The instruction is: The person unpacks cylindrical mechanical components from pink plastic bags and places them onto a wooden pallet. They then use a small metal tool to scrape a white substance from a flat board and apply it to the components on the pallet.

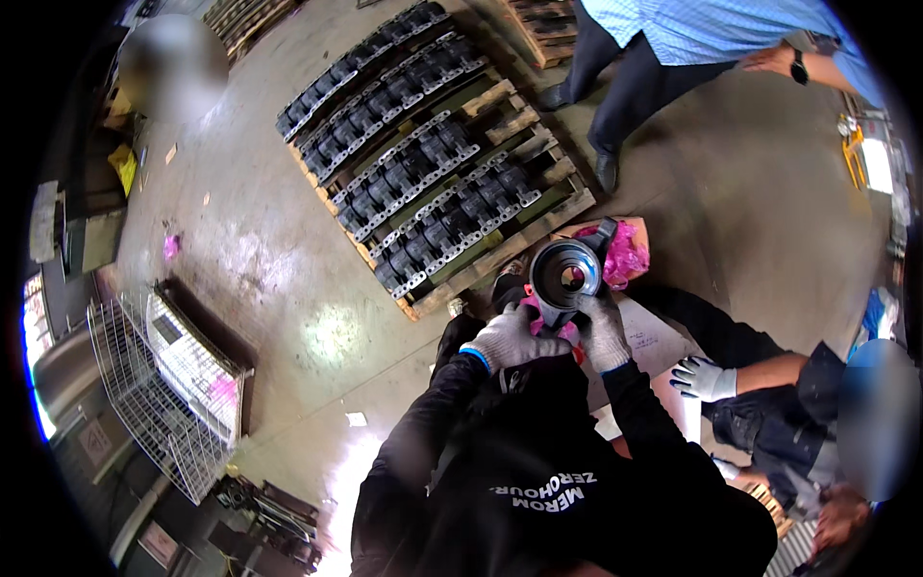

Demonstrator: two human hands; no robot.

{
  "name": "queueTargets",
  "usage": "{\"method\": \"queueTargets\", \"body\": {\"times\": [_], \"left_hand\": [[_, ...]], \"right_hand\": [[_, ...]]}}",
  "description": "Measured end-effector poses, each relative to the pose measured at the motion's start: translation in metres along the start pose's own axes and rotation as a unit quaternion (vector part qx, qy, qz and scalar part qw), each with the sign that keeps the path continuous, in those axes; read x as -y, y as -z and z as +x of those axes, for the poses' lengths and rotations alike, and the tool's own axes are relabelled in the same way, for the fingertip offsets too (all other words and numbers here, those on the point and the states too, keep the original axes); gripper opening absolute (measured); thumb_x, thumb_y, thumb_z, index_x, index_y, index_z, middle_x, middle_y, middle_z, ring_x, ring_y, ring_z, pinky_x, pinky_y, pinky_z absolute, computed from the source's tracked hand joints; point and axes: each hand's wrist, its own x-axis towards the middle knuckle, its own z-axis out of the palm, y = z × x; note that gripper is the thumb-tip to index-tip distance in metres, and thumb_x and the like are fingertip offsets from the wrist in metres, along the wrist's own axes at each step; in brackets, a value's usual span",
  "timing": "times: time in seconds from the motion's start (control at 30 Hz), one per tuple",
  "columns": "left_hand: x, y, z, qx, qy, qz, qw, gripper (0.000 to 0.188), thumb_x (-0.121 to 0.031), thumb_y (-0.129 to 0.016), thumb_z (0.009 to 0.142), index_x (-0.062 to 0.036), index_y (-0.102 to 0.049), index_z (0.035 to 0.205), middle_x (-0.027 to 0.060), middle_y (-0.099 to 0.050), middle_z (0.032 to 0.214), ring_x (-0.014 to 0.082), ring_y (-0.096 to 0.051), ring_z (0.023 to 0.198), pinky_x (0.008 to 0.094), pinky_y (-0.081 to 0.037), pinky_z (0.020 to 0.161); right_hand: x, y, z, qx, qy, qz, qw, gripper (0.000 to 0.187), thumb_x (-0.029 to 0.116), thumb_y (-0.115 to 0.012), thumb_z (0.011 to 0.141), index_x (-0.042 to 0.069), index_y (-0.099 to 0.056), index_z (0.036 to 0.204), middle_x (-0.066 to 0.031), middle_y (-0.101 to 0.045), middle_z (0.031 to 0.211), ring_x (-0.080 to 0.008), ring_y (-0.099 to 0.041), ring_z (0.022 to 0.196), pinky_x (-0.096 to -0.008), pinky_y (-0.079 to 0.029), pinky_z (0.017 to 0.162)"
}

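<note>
In front of my body I hold a black cast-metal housing (pixel 542 278) with a round, shiny stepped bore and lugs sticking out at its upper right and lower side. My left hand (pixel 511 343), in a grey-white knit glove with a blue cuff edge, grips its lower left. Gloved as well, my right hand (pixel 603 334) closes on the lower right side of the housing. Some fingertips are hidden behind the metal. Just beyond, a cardboard box (pixel 636 224) holds crumpled pink plastic bags (pixel 625 255).
A wooden pallet (pixel 461 285) ahead carries rows of similar black parts (pixel 413 173). Beyond it on the right stands a person in a blue shirt (pixel 707 24). Close on my right, a co-worker's gloved hand (pixel 704 378) reaches over a cardboard surface. A wire cage (pixel 159 394) stands left.
</note>
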Motion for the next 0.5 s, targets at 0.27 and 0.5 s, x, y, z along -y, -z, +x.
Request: {"method": "queueTargets", "body": {"times": [0.27,0.5], "left_hand": [[0.072,-0.002,0.001,-0.200,0.179,-0.009,0.963,0.078,-0.052,-0.077,0.083,0.0032,-0.056,0.133,0.0286,-0.063,0.126,0.0397,-0.064,0.118,0.0454,-0.053,0.099],[0.183,-0.051,-0.007,-0.412,0.283,-0.111,0.859,0.065,-0.040,-0.080,0.081,-0.0011,-0.061,0.130,0.0218,-0.063,0.124,0.0375,-0.065,0.112,0.0460,-0.052,0.098]], "right_hand": [[0.006,0.045,0.083,-0.068,-0.038,-0.045,0.996,0.054,0.011,-0.075,0.083,0.007,-0.055,0.133,-0.0047,-0.067,0.116,-0.0168,-0.066,0.101,-0.0345,-0.053,0.087],[0.009,0.064,0.172,-0.107,-0.041,-0.302,0.946,0.058,0.014,-0.085,0.072,0.002,-0.062,0.124,-0.0063,-0.070,0.112,-0.0182,-0.066,0.099,-0.0337,-0.053,0.089]]}}
